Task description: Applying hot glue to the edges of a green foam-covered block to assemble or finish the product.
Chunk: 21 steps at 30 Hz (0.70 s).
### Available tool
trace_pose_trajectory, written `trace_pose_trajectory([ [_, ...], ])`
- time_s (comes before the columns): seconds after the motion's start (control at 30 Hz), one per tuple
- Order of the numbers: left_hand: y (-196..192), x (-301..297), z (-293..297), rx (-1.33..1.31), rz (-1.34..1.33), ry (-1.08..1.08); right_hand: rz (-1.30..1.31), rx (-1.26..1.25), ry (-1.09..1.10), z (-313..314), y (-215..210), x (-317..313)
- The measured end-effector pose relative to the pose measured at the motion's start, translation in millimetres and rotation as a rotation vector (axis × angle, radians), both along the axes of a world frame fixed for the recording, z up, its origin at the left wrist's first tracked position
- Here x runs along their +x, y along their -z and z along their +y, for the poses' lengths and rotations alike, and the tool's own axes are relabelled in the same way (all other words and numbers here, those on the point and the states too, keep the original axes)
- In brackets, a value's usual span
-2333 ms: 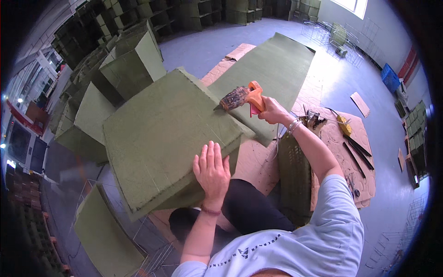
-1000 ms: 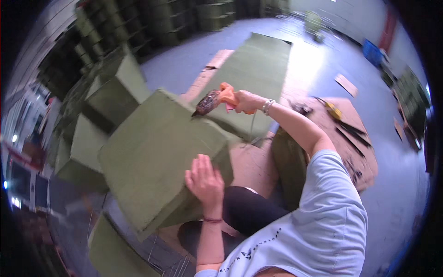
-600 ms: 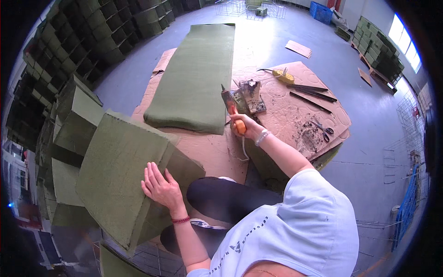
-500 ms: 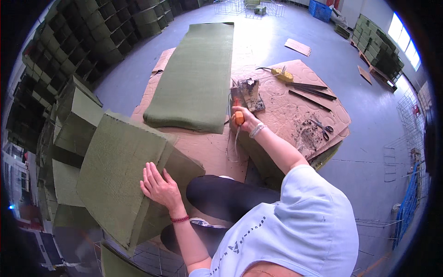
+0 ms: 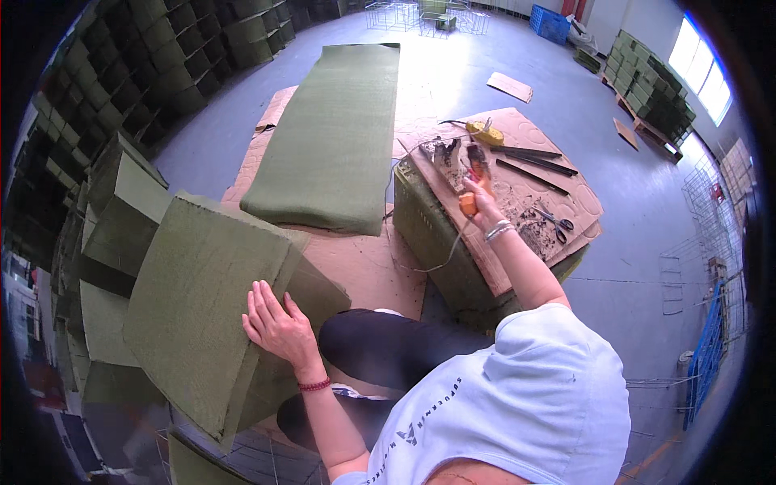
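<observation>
My left hand point(image 5: 279, 327) lies on the edge of a green fabric-like box point(image 5: 198, 275), fingers stretched out along it. In my right hand point(image 5: 487, 208) is a corded tool point(image 5: 469, 204) with an orange handle, its dark flat metal end pointing away from me. That end is over the cardboard-topped green block point(image 5: 440, 230), beside a soot-stained holder point(image 5: 443, 158); I cannot tell whether they touch. A thin cord loops down from the handle. Scissors point(image 5: 558, 226) lie close to my right wrist among dark crumbs.
A long green sheet point(image 5: 323, 137) stretches across cardboard on the floor ahead. Dark strips point(image 5: 533, 176) and a yellow power strip point(image 5: 485, 132) sit on the block's top. Green boxes point(image 5: 121, 218) are stacked at left, more on a pallet point(image 5: 647, 129) at far right.
My right hand has carried the orange-handled tool to the right, from the holder's left side to its right side. My left hand stays flat on the box.
</observation>
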<state>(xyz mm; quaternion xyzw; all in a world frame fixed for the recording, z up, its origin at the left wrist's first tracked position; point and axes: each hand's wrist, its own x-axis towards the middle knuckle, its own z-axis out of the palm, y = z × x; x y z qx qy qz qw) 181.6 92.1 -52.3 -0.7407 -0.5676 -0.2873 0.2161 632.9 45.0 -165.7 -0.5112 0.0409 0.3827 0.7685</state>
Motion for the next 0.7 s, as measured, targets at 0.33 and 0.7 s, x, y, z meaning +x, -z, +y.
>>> trace_pose_trajectory([
  [0.33, 0.6, 27.9, 2.9, -0.006, -0.050, 0.061, -0.280, -0.334, 0.364, 34.4, 57.2, 53.5],
  [0.7, -11.4, -5.3, -7.6, -0.059, -0.085, 0.159, -1.242, -0.339, 0.019, 11.9, -3.5, 17.1],
])
